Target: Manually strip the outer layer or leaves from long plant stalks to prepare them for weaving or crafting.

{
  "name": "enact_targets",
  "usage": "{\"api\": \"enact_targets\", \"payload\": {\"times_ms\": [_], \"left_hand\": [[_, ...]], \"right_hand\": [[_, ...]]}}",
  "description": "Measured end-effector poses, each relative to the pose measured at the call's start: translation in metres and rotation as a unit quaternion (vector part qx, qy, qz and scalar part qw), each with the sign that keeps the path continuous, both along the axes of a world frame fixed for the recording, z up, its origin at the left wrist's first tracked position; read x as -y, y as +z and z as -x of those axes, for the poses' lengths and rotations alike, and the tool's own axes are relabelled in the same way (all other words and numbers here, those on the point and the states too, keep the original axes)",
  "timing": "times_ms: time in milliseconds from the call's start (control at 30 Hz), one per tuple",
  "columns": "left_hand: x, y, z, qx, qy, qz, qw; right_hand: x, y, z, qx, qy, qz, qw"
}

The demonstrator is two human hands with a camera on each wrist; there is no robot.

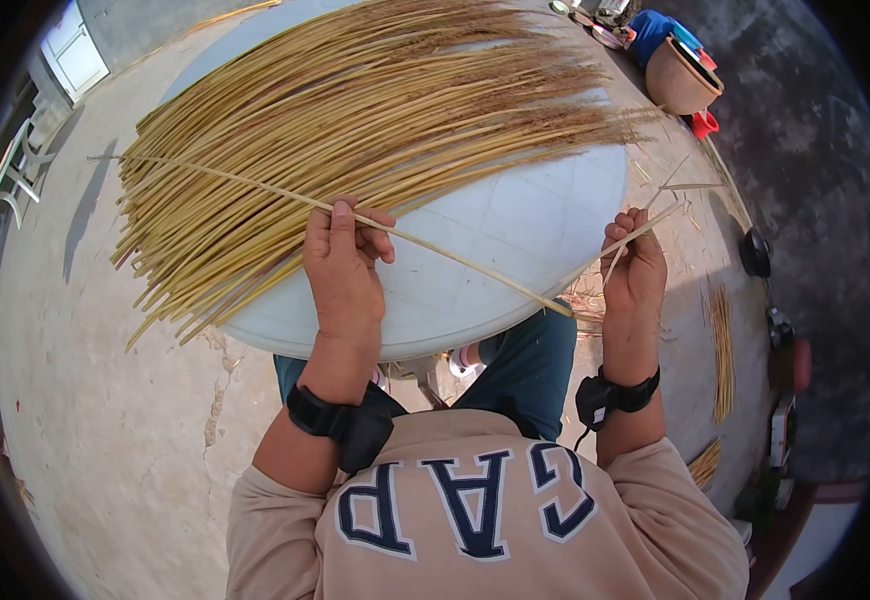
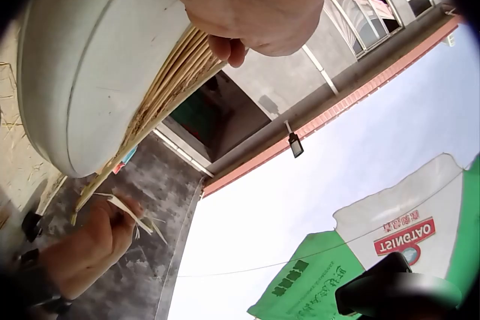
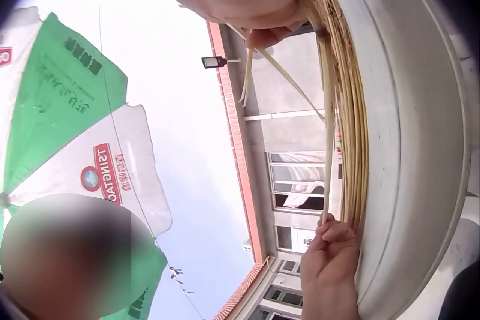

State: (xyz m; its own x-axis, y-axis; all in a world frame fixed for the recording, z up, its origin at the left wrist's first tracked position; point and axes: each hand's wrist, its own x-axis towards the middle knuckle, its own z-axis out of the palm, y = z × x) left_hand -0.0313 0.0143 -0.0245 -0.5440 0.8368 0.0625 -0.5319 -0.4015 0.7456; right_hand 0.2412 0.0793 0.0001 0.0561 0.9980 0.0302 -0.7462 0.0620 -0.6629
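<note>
In the head view my left hand [image 1: 343, 285] pinches a long pale stalk [image 1: 455, 260] between thumb and fingers. The stalk slants from the upper left down to the right, over the table's near edge. My right hand [image 1: 637, 275] holds thin, pale peeled strips [image 1: 650, 226] in curled fingers, beside the stalk's lower right end. Those strips [image 3: 289, 84] hang loose below the fingers in the right wrist view. A broad layer of straw-coloured stalks [image 1: 335, 120] with brown feathery tips lies on the round white table [image 1: 525, 225], just beyond my left hand.
Bits of straw litter the concrete floor. Small stalk bundles [image 1: 722, 350] lie on the ground at the right. A clay pot [image 1: 680, 80] and a red container [image 1: 704, 124] stand by the dark wall. At far left is a white chair [image 1: 15, 175]; a parasol [image 3: 75, 87] hangs overhead.
</note>
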Motion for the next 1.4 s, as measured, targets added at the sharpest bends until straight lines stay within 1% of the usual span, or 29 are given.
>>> {"api": "enact_targets", "payload": {"times_ms": [33,67,100,133,167,200,233,267,300,367,400,433,467,500,567,600,667,800,833,867,900,1000,1067,1233,1300,1333,1400], "left_hand": [[0.0,-0.001,0.0,0.0,-0.001,0.001,1.0],[-0.001,-0.001,0.002,-0.005,-0.002,-0.003,1.0],[0.0,-0.002,0.001,-0.01,-0.006,-0.005,1.0],[0.0,-0.002,0.001,-0.009,-0.008,-0.006,1.0],[0.0,-0.001,0.002,-0.008,-0.007,0.0,1.0],[0.0,0.0,0.0,-0.005,-0.01,0.004,1.0],[-0.001,0.0,0.0,-0.004,-0.012,0.003,1.0],[0.001,-0.001,0.002,-0.017,-0.03,-0.006,0.999],[-0.001,0.0,0.0,-0.028,-0.051,-0.017,0.998],[-0.001,0.002,-0.002,-0.033,-0.071,-0.024,0.997],[0.0,0.003,-0.004,-0.039,-0.092,-0.029,0.995],[0.0,0.004,-0.005,-0.04,-0.093,-0.027,0.994],[0.001,0.004,-0.006,-0.05,-0.1,-0.029,0.993],[0.001,0.005,-0.006,-0.055,-0.101,-0.036,0.993],[0.0,0.005,-0.005,-0.066,-0.119,-0.033,0.99],[0.001,0.005,-0.004,-0.071,-0.127,-0.034,0.989],[0.002,0.006,-0.005,-0.078,-0.138,-0.031,0.987],[0.005,0.01,-0.006,-0.098,-0.172,-0.032,0.98],[0.006,0.01,-0.006,-0.096,-0.168,-0.032,0.981],[0.007,0.011,-0.005,-0.093,-0.182,-0.035,0.978],[0.006,0.011,-0.006,-0.092,-0.201,-0.038,0.974],[0.005,0.011,-0.005,-0.086,-0.182,-0.029,0.979],[0.005,0.011,0.0,-0.087,-0.17,-0.029,0.981],[0.005,0.009,-0.003,-0.071,-0.171,-0.032,0.982],[0.005,0.009,-0.004,-0.067,-0.177,-0.032,0.981],[0.006,0.009,-0.004,-0.066,-0.178,-0.031,0.981],[0.006,0.01,-0.004,-0.077,-0.175,-0.023,0.981]], "right_hand": [[-0.008,0.002,-0.018,-0.034,-0.017,-0.005,0.999],[-0.014,-0.005,-0.029,-0.047,0.002,-0.005,0.999],[-0.023,0.004,-0.059,-0.093,-0.059,-0.051,0.993],[-0.038,-0.008,-0.097,-0.116,-0.021,-0.088,0.989],[-0.048,-0.023,-0.118,-0.14,0.02,-0.125,0.982],[-0.041,-0.011,-0.117,-0.137,0.016,-0.127,0.982],[-0.029,0.012,-0.104,-0.12,-0.088,-0.042,0.988],[-0.02,0.027,-0.088,-0.102,-0.19,0.045,0.976],[-0.014,0.034,-0.076,-0.101,-0.192,0.042,0.975],[-0.003,0.036,-0.044,-0.026,-0.138,0.168,0.976],[0.005,0.023,-0.032,0.092,-0.011,0.095,0.991],[0.014,0.01,-0.019,0.205,0.117,0.018,0.971],[0.027,0.007,-0.003,0.275,0.185,0.017,0.943],[0.035,0.008,0.014,0.347,0.255,0.011,0.902],[0.053,-0.005,0.045,0.508,0.279,-0.091,0.81],[0.052,-0.004,0.049,0.508,0.279,-0.091,0.81],[0.051,0.001,0.055,0.47,0.352,-0.048,0.808],[0.055,-0.002,0.066,0.499,0.334,-0.085,0.795],[0.055,-0.002,0.068,0.511,0.334,-0.093,0.787],[0.055,-0.002,0.071,0.523,0.336,-0.101,0.777],[0.057,-0.001,0.071,0.523,0.335,-0.101,0.777],[0.059,0.002,0.073,0.528,0.336,-0.083,0.775],[0.055,0.0,0.074,0.511,0.344,-0.052,0.786],[0.055,-0.001,0.071,0.517,0.328,-0.07,0.788],[0.055,-0.001,0.069,0.503,0.33,-0.065,0.796],[0.055,0.002,0.069,0.503,0.33,-0.063,0.796],[0.055,0.009,0.068,0.52,0.357,-0.041,0.775]]}}
